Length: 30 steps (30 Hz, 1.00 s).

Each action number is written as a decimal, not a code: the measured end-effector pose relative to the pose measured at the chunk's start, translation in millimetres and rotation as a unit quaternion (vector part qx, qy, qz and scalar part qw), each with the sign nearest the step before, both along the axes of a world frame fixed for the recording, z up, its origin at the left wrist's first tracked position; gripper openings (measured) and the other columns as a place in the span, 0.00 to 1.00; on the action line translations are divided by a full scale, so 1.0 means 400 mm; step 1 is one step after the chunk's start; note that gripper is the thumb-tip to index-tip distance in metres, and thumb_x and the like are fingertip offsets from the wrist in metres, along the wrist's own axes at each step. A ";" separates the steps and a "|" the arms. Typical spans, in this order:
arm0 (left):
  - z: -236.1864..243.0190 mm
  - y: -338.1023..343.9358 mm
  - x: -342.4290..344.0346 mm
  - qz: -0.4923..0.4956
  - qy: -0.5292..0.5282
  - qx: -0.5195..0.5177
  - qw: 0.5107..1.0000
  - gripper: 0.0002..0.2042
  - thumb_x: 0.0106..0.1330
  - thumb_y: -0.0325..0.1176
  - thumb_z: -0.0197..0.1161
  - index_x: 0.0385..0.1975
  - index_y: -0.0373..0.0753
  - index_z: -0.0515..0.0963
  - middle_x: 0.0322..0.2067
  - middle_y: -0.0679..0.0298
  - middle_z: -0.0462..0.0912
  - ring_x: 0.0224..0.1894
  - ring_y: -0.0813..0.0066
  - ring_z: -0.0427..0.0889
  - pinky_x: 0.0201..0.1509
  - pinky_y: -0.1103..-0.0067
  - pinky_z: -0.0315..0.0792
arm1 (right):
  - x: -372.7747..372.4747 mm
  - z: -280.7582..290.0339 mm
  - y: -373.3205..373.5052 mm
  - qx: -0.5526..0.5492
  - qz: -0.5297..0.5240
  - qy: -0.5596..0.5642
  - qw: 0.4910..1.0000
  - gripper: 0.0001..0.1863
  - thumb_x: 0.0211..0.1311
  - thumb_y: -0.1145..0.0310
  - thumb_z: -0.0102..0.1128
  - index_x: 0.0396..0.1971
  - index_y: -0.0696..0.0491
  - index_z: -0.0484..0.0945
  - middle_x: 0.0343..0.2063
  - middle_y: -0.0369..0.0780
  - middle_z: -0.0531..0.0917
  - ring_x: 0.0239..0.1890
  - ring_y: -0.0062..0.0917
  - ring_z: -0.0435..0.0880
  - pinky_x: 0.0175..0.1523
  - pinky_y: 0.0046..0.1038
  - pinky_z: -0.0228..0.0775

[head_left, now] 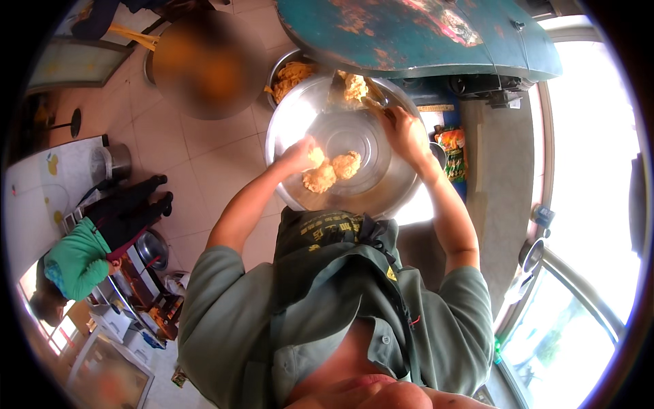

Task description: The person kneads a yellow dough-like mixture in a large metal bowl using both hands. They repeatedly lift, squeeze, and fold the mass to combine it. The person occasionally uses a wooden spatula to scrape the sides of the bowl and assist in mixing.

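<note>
Head view showed the left hand [298, 155] closed on a dough lump [320, 176] inside the steel bowl [286, 129]; the right hand [403, 133] gripped a scraper [373, 103] near the bowl's far rim.

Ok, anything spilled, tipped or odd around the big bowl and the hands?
Nothing spilled. The bowl sits level; two battered lumps lie inside by the left hand. The right hand holds a scoop with another lump at the far rim. The teal surface beyond shows worn, rusty paint.
</note>
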<state>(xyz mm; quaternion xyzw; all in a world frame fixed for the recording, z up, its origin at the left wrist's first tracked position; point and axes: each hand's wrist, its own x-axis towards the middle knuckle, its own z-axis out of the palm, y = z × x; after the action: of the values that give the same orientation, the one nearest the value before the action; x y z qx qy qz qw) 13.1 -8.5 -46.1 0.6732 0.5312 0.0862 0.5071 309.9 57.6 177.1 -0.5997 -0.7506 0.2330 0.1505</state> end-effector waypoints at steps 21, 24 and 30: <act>0.004 -0.022 0.254 -0.202 0.055 0.114 0.971 0.32 0.60 0.30 0.66 0.68 0.43 0.66 0.57 0.53 0.75 0.64 0.48 0.72 0.65 0.57 0.70 | -0.117 -0.059 0.106 0.060 0.062 -0.112 0.990 0.21 0.73 0.66 0.47 0.61 0.38 0.78 0.42 0.46 0.88 0.39 0.41 0.90 0.42 0.42 0.83; -0.009 -0.041 0.303 -0.210 0.067 0.013 0.975 0.34 0.60 0.29 0.67 0.69 0.49 0.66 0.56 0.54 0.76 0.61 0.49 0.75 0.59 0.56 0.75 | -0.077 -0.081 0.107 0.102 0.062 -0.052 0.991 0.19 0.74 0.64 0.48 0.58 0.38 0.81 0.47 0.44 0.87 0.43 0.43 0.89 0.50 0.44 0.81; -0.008 -0.039 0.308 -0.284 0.095 0.111 0.947 0.21 0.57 0.30 0.68 0.53 0.48 0.77 0.52 0.52 0.77 0.51 0.43 0.80 0.54 0.58 0.78 | -0.091 -0.125 0.163 -0.094 -0.019 -0.206 0.974 0.22 0.74 0.57 0.46 0.62 0.43 0.77 0.39 0.50 0.88 0.43 0.51 0.87 0.51 0.49 0.79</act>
<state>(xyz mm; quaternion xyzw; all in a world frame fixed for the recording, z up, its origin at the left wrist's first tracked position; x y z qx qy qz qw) 136.5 -24.2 -49.2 0.8536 0.3505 -0.0675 0.3794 273.7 122.6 127.2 -0.6605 -0.7287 0.1708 -0.0596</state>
